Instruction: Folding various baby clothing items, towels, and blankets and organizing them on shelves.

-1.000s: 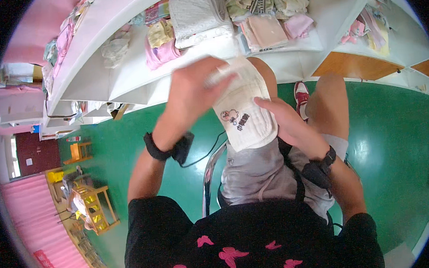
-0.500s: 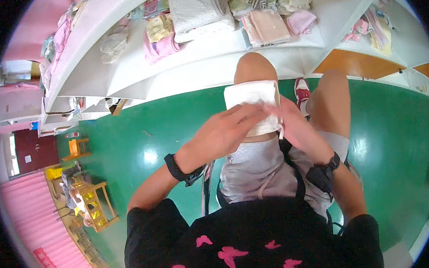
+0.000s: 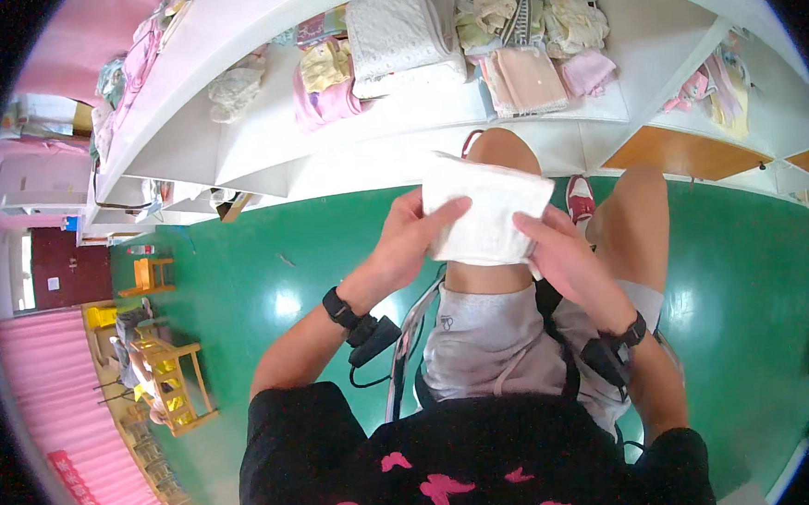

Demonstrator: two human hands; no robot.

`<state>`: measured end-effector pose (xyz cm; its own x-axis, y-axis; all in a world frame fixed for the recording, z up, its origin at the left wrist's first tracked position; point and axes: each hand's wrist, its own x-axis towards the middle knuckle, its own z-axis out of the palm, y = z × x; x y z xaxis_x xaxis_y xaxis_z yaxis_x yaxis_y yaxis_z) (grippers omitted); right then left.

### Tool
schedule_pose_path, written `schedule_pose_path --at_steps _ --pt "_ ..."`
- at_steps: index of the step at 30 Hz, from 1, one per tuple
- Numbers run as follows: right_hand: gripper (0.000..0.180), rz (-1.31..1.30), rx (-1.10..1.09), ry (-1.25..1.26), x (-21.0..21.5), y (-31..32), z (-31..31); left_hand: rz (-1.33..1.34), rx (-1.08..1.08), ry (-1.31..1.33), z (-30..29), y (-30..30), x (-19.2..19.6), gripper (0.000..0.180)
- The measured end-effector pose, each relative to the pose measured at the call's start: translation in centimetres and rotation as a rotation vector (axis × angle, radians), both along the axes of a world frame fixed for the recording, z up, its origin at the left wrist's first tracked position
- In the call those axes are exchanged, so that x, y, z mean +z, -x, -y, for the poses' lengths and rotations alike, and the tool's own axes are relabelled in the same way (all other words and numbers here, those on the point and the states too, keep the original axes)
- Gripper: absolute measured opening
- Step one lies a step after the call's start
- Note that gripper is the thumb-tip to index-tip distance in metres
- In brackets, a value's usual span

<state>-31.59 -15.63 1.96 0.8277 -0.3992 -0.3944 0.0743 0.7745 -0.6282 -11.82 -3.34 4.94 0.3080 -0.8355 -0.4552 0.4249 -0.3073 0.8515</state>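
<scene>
A folded white cloth [image 3: 487,212] is held up over my bent knee, roughly square, with one corner drooping at its lower right. My left hand [image 3: 414,231] grips its left edge, thumb lying on top and the other fingers hidden underneath. At the right edge my right hand [image 3: 557,248] pinches it the same way, thumb on the upper face. Black straps with small dark devices sit on both wrists.
Ahead stands a white shelf [image 3: 380,157] carrying a folded white quilted cloth [image 3: 396,40], a stack of peach cloths [image 3: 525,80] and a pink bundle [image 3: 330,100]. Wooden chairs [image 3: 186,386] are off to the left on the green floor [image 3: 320,230]. A metal chair frame [image 3: 401,354] shows beside my thigh.
The cloth has come up off my knee and tilted. My left hand has moved from lying across it to its left edge; my right hand now grips the right edge.
</scene>
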Motion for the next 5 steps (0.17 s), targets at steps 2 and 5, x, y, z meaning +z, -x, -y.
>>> schedule_pose_path --at_steps 2,5 --pt "0.045 -0.118 0.056 0.123 -0.1 0.0 0.6 0.097 0.058 -0.048 0.2 -1.2 -0.2 0.037" --pt "0.051 -0.019 0.068 0.247 0.2 -0.1 2.5 0.321 0.221 0.003 1.1 -6.0 -0.1 0.038"
